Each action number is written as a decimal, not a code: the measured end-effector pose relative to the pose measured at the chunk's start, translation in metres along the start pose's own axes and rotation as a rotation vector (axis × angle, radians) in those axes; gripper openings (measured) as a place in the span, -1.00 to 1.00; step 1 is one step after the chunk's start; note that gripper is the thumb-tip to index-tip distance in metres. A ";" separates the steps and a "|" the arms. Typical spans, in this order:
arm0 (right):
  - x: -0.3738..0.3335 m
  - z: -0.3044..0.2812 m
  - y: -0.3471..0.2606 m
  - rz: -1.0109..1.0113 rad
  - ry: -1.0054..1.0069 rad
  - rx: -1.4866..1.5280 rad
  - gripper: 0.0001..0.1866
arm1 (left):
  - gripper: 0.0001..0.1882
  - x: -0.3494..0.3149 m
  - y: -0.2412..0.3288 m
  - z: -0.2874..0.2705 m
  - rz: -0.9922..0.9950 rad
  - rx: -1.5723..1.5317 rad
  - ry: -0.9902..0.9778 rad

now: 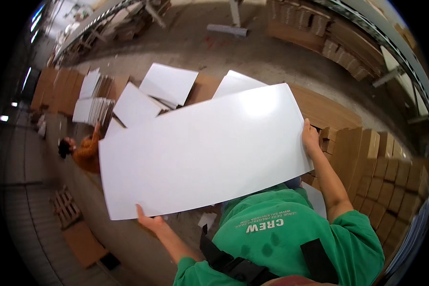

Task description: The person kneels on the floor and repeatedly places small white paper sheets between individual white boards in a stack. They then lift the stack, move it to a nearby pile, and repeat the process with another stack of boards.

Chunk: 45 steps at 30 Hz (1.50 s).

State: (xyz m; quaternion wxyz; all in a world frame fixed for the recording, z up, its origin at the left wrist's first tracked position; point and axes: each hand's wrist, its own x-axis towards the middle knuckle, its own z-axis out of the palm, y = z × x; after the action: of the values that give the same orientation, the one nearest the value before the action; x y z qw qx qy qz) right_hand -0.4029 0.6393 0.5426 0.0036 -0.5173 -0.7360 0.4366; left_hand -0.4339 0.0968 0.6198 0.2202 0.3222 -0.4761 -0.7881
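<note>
A large white rectangular sheet (200, 157) stretches across the middle of the view, held up in front of my body. My left hand (150, 221) grips its near edge toward the left corner, the thumb lying on the upper face. At the sheet's right end, my right hand (311, 137) is closed round the short edge. The fingers of both hands are partly hidden beneath the sheet. Beyond its far edge lie more white sheets, one (169, 83) at the upper left, another (137, 106) nearer, and a third (236, 82) partly covered by the held sheet.
Brown cardboard (324, 107) lies under the loose sheets. Stacked cardboard bundles (386, 186) stand at my right. To the left a person in an orange top (86, 153) reaches toward a stack of white sheets (93, 110). A wooden pallet (66, 207) rests on the floor at lower left.
</note>
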 end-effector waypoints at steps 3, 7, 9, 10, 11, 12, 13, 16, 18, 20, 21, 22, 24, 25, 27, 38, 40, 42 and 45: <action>0.049 0.011 0.003 -0.047 -0.136 -0.300 -0.33 | -0.60 -0.039 -0.045 -0.031 -0.113 0.052 0.137; 0.104 0.044 0.001 -0.120 -0.274 -0.524 -0.31 | -0.61 -0.081 -0.091 -0.100 -0.230 0.244 0.147; 0.133 0.069 0.000 -0.216 -0.252 -0.569 -0.29 | -0.61 -0.100 -0.120 -0.121 -0.256 0.291 0.107; 0.146 0.081 -0.004 -0.269 -0.263 -0.581 -0.29 | -0.61 -0.111 -0.136 -0.123 -0.241 0.283 0.133; 0.160 0.094 -0.008 -0.313 -0.263 -0.591 -0.29 | -0.60 -0.110 -0.150 -0.120 -0.272 0.209 0.182; 0.174 0.106 -0.014 -0.355 -0.262 -0.601 -0.29 | -0.60 -0.112 -0.162 -0.117 -0.302 0.136 0.236; 0.185 0.124 -0.024 -0.389 -0.264 -0.600 -0.29 | -0.59 -0.107 -0.174 -0.110 -0.361 -0.007 0.331; 0.217 0.179 -0.047 -0.457 -0.267 -0.628 -0.28 | -0.62 -0.093 -0.206 -0.094 -0.445 -0.185 0.460; 0.253 0.206 -0.052 -0.483 -0.233 -0.657 -0.27 | -0.61 -0.082 -0.233 -0.077 -0.466 -0.193 0.444; 0.272 0.233 -0.063 -0.477 -0.236 -0.671 -0.26 | -0.62 -0.073 -0.257 -0.056 -0.391 -0.062 0.293; 0.282 0.241 -0.071 -0.472 -0.222 -0.671 -0.25 | -0.62 -0.055 -0.275 -0.065 -0.478 -0.194 0.337; 0.293 0.250 -0.074 -0.500 -0.196 -0.669 -0.24 | -0.62 -0.042 -0.293 -0.071 -0.562 -0.328 0.382; 0.302 0.270 -0.079 -0.552 -0.153 -0.658 -0.23 | -0.61 -0.029 -0.314 -0.080 -0.591 -0.368 0.391; 0.310 0.281 -0.082 -0.547 -0.166 -0.661 -0.23 | -0.60 -0.025 -0.325 -0.080 -0.603 -0.387 0.377; 0.323 0.298 -0.085 -0.533 -0.191 -0.668 -0.22 | -0.58 -0.022 -0.348 -0.079 -0.627 -0.408 0.373; 0.339 0.328 -0.092 -0.555 -0.210 -0.895 -0.31 | -0.67 -0.015 -0.367 -0.073 -1.081 -0.084 0.435; 0.345 0.329 -0.098 -0.643 -0.236 -0.970 -0.36 | -0.69 -0.005 -0.362 -0.130 -1.239 0.174 0.253; 0.383 0.323 -0.087 -0.791 -0.215 -0.915 -0.40 | -0.69 0.023 -0.353 -0.183 -0.967 0.751 0.276; 0.362 0.333 -0.112 -0.606 -0.451 -0.877 -0.39 | -0.54 0.082 -0.331 -0.213 -0.417 1.281 0.435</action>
State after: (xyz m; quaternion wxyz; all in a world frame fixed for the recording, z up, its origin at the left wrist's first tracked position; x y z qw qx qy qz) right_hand -0.8080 0.6940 0.2476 -0.2430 -0.1309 -0.9460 0.1698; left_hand -0.3514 0.0619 0.2280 -0.0782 0.6231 -0.7195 -0.2965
